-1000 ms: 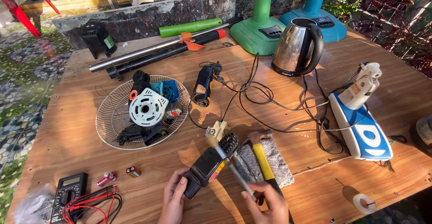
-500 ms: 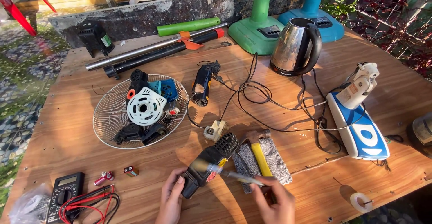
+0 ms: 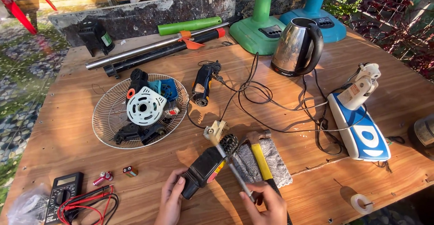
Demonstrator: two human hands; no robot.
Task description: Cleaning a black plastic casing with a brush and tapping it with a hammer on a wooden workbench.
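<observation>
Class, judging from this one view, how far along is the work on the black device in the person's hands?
Done: fan parts lie stripped in the wire fan guard. In hand: left hand grips the black device; right hand holds a screwdriver against it. Left: its casing looks closed; the multimeter lies untouched.

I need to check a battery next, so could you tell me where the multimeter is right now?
In the head view, the multimeter lies at the table's near left corner, its red and black leads coiled beside it, left of the left hand.
</observation>
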